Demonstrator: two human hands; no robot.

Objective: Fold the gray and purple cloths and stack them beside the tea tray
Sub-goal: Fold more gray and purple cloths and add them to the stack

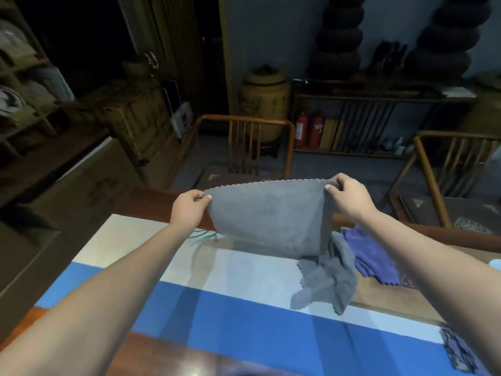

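Held up above the table runner [217, 308]: one gray cloth [267, 221], stretched flat, top corners pinched by left hand [189, 208] and right hand [349, 198], fingers curled onto the scalloped edge; below its lower right corner, lying crumpled on the runner, a second gray cloth [329, 280]; just behind that, rumpled, touching it, the purple cloth [371, 256]; beyond the table, two wooden chairs [244, 142]

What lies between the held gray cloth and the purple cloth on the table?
In the head view, a crumpled gray cloth lies between the held gray cloth and the purple cloth.
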